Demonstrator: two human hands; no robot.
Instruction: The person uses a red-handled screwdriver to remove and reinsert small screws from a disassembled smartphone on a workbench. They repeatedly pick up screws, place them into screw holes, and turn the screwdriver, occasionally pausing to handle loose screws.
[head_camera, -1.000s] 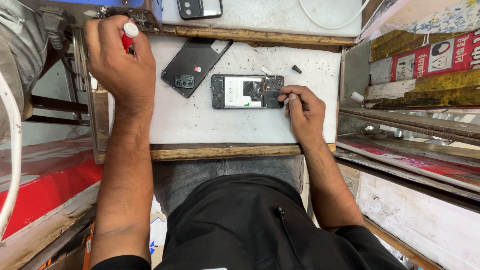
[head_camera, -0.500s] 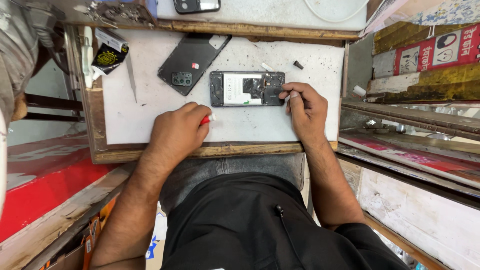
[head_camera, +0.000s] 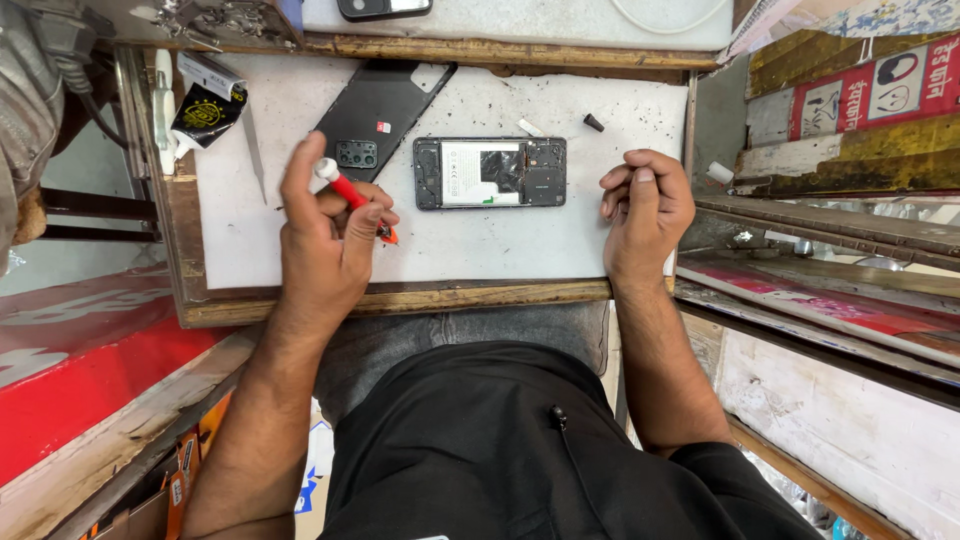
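A slim red screwdriver (head_camera: 352, 196) with a white cap at its top end is pinched in the fingers of the left hand (head_camera: 325, 240), slanting down to the right so that its tip pokes out just past the knuckles over the white work surface (head_camera: 470, 250). Just to the right of that hand lies an opened phone (head_camera: 490, 172), flat and lengthwise, its back removed so that a pale battery and dark parts show inside a black frame. The phone sits between the two hands, near the left hand's fingers and a little apart from the right hand (head_camera: 645, 205), which rests on the surface as a loose fist and grips nothing. The black back cover (head_camera: 372, 112), with a camera cutout and a small red sticker, lies tilted above the left hand. At the upper left a black tube with a yellow round label (head_camera: 205, 110) leans at the surface's edge. On the right, red and yellow printed boxes (head_camera: 860, 95) are stacked beside the bench.
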